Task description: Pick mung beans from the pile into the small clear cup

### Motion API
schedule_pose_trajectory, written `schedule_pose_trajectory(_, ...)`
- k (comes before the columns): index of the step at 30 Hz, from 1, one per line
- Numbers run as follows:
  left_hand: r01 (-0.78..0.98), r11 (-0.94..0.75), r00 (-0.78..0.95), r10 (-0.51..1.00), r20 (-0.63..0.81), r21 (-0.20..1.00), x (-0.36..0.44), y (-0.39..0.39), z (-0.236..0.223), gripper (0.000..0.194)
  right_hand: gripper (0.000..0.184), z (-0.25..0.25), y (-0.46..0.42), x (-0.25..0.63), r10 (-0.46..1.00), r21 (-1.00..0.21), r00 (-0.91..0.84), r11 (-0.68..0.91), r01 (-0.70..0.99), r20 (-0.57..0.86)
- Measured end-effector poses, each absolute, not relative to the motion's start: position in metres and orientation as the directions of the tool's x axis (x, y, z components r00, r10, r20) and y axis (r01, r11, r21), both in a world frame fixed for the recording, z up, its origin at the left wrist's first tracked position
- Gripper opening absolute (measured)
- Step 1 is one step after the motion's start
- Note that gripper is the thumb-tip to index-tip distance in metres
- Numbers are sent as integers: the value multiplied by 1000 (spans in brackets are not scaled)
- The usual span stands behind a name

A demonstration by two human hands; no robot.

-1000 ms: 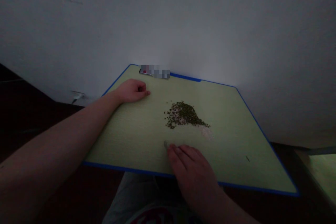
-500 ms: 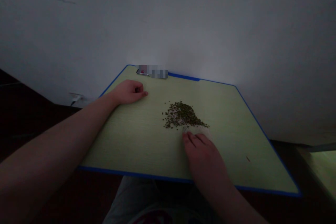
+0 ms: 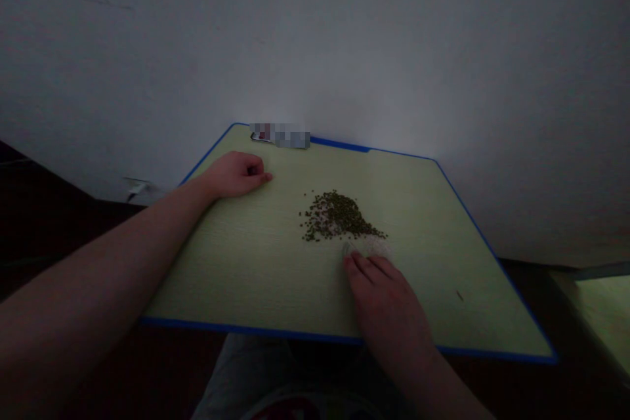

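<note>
A pile of small green beans [image 3: 342,210], probably mung beans, is spread over the middle of the pale table [image 3: 236,269], with loose ones scattered at its left side. Just below the pile, my right hand [image 3: 386,295] lies palm down, its fingers together on a thin see-through plastic bag [image 3: 378,246]. Part of that bag is hidden beneath the fingers. My left hand [image 3: 239,174] rests on the table's left side in a loose fist, thumb towards the beans, and nothing shows inside it.
A phone-like flat thing [image 3: 280,136], partly blurred out, lies at the back edge by the wall [image 3: 315,46]. A thin brown sliver [image 3: 459,295] is on the table at the right. Blue edging [image 3: 246,328] runs round the tabletop. A plug [image 3: 136,189] sits low on the wall.
The whole view has shifted slightly, so the table sits a little further left. My right hand has moved slightly away from the beans; the left hand keeps its place on the table.
</note>
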State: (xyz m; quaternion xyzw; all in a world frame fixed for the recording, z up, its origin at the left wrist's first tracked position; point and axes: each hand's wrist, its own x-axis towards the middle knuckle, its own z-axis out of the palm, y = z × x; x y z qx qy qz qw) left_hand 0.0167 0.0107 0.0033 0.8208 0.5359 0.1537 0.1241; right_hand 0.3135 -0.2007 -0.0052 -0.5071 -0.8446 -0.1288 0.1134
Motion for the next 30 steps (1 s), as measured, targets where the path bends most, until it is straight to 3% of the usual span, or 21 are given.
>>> schedule_pose_trajectory(14,829,-405,385,913,132,386,17,10,4,38,42,-5,-201,324,870,141,-412,388,911,272)
schedule_pose_trajectory(30,837,-409,388,912,132,362,17,9,6,39,35,4,-186,333,844,-176,-372,463,869,386)
